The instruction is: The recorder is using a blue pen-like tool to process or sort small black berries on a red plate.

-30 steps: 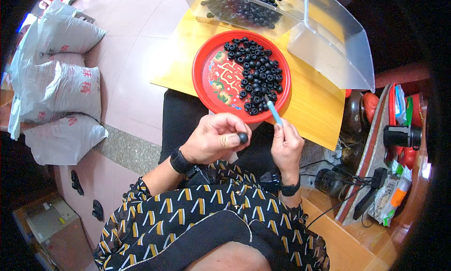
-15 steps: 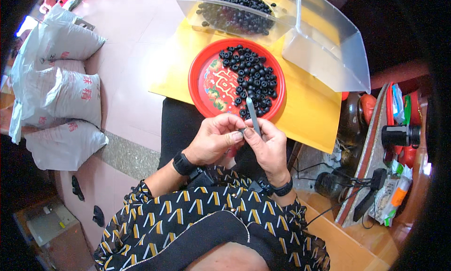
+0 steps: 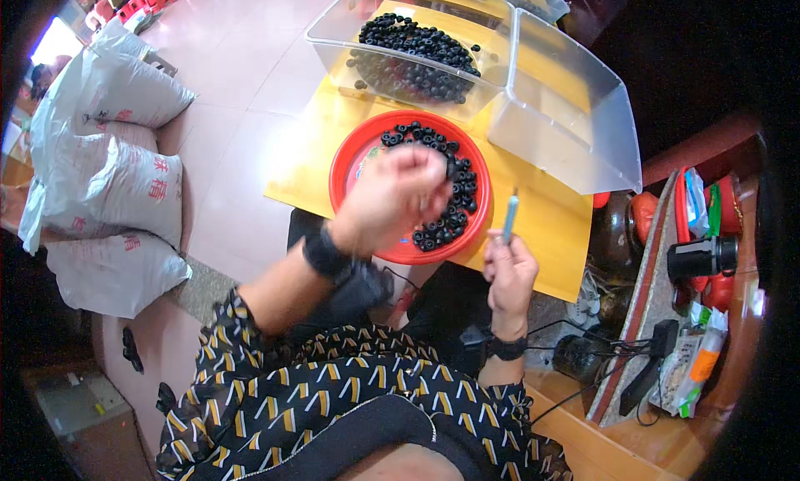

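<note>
My left hand (image 3: 398, 189) is over the red round tray (image 3: 339, 160), fingers curled and blurred by motion. Whether anything is in its fingers cannot be made out. Small black ring-like pieces (image 3: 442, 231), many with a hole, lie across the tray's right side, and part of them are hidden by this hand. To the right of the tray, my right hand (image 3: 510, 274) is closed around a slim grey-blue pen-like tool (image 3: 511, 217) with a narrow tip, which points up and away from me.
A clear plastic bin (image 3: 333, 43) with a heap of the same black pieces stands behind the tray. Another clear bin (image 3: 575, 160) is beside it on the yellow board (image 3: 533, 248). White sacks (image 3: 133, 181) are stacked at left; cables (image 3: 617, 348) and a dark cylinder (image 3: 700, 260) lie at right.
My hands were together in front of the tray. The left has moved forward over the tray and the right has shifted rightward with the tool. The view has tilted up slightly.
</note>
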A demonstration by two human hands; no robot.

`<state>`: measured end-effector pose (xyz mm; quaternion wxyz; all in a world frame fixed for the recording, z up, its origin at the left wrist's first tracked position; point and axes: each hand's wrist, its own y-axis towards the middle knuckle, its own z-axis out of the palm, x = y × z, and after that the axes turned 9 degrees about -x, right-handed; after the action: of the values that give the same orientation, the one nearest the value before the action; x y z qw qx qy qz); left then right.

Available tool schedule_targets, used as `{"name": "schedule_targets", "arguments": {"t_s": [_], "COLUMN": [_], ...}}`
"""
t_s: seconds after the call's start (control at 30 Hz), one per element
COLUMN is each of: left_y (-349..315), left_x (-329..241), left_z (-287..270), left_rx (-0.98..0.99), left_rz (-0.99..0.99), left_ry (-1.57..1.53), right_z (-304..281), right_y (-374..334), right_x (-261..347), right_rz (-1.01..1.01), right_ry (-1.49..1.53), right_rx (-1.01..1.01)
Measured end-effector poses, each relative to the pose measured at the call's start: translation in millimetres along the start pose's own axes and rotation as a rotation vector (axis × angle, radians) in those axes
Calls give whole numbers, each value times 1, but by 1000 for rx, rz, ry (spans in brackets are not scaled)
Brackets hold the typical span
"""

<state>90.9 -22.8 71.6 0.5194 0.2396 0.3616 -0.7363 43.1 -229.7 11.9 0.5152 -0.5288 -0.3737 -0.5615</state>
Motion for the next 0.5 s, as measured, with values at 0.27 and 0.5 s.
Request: {"name": "schedule_targets", "arguments": {"t_s": [0.27,0.5], "left_y": [100,28], "left_x": [-72,7], "left_z": [7,-24], "left_rx": [-191,-186], "left_rz": [45,307], "left_ry": [-194,736], "right_z": [-25,-29], "right_y": [20,18], "right_x": [-29,-36], "right_rz": [-8,-90], "right_ry": [41,-82], "right_rx": [-165,-148]}}
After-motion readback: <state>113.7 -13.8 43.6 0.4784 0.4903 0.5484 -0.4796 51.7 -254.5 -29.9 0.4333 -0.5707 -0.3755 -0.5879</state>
